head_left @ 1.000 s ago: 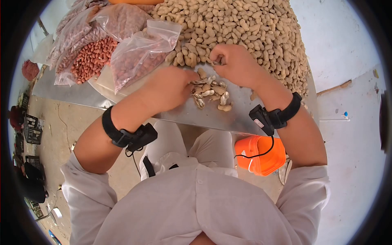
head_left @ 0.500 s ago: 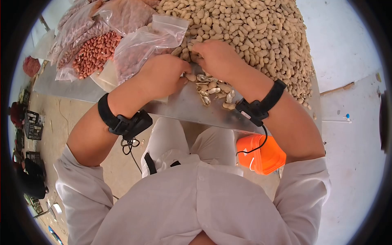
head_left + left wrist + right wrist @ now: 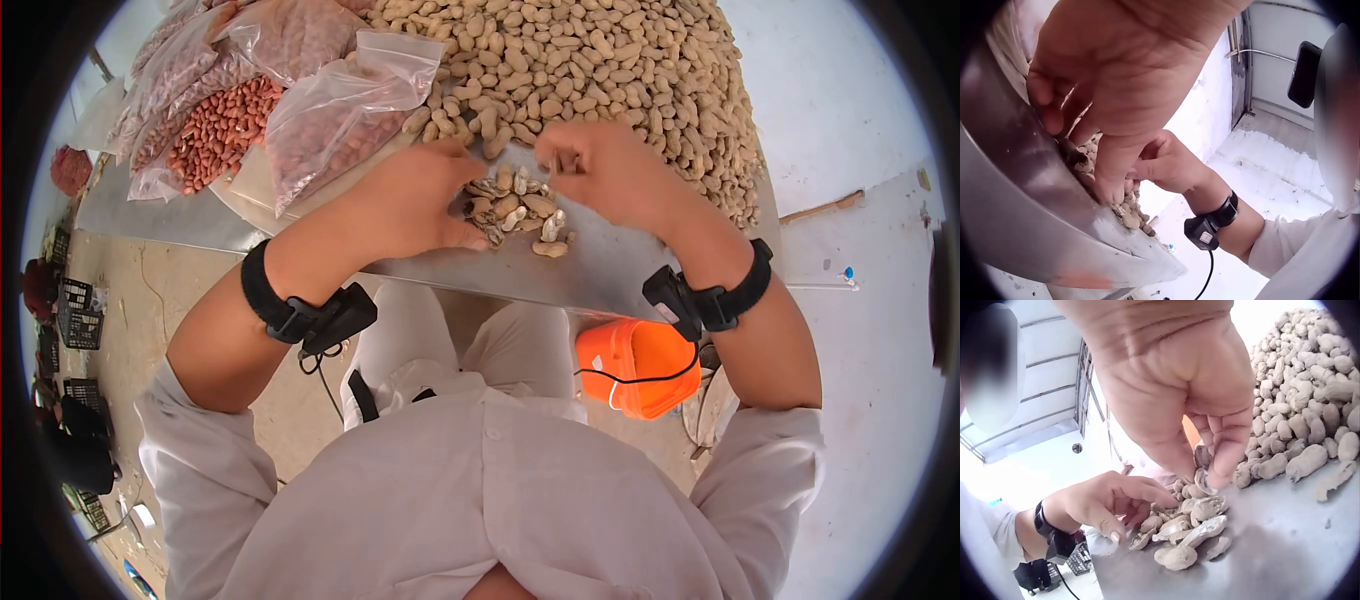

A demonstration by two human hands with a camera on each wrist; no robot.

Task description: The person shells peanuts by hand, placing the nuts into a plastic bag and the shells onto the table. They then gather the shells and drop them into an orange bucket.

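My right hand [image 3: 610, 175] is just right of a small pile of split peanut shells [image 3: 540, 205] on the metal table. In the right wrist view its thumb and fingers pinch a peanut shell [image 3: 1202, 479], whose pale inside shows above the pile. On the pile's left side, my left hand [image 3: 425, 200] curves loosely around the shells, thumb apart from the fingers. Its fingertips are right at the shells in the right wrist view. A big heap of unshelled peanuts [image 3: 600, 70] rises beyond both hands.
Clear plastic bags [image 3: 335, 130] of red peanut kernels [image 3: 220, 135] lie at the back left. The metal table [image 3: 610, 265] has its front edge close to the person's lap. Below that edge, to the right, stands an orange bucket [image 3: 655, 370].
My right hand first went left to the heap's near edge beside the left hand, then came back right. My left hand has moved from a peanut left of the shells onto the pile's side.
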